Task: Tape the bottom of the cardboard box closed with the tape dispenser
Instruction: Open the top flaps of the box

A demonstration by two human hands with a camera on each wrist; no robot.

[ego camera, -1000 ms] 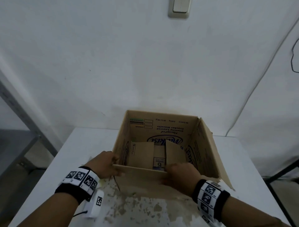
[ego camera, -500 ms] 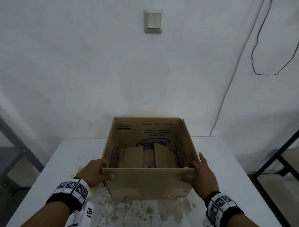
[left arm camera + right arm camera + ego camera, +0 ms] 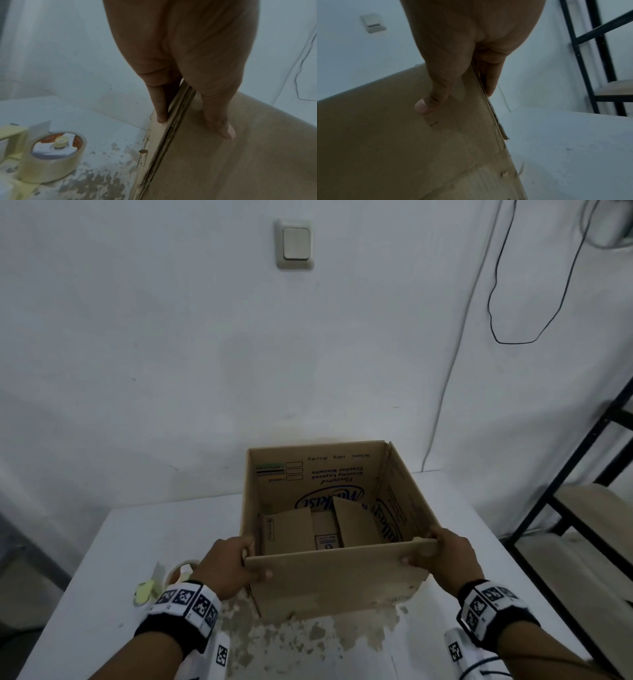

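Cardboard box (image 3: 337, 577) now higher, tilted

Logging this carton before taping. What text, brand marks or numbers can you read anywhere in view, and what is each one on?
"Crunchy Layered Cracker Biscuits", upside down, on the inner far wall of the cardboard box.
Blue oval brand logo below it: partly hidden by the flaps, not readable.
Small print line near the far rim: too small to read.
Small label on the bottom flaps: too small.
Black-and-white square markers on the wristbands: codes, no words.
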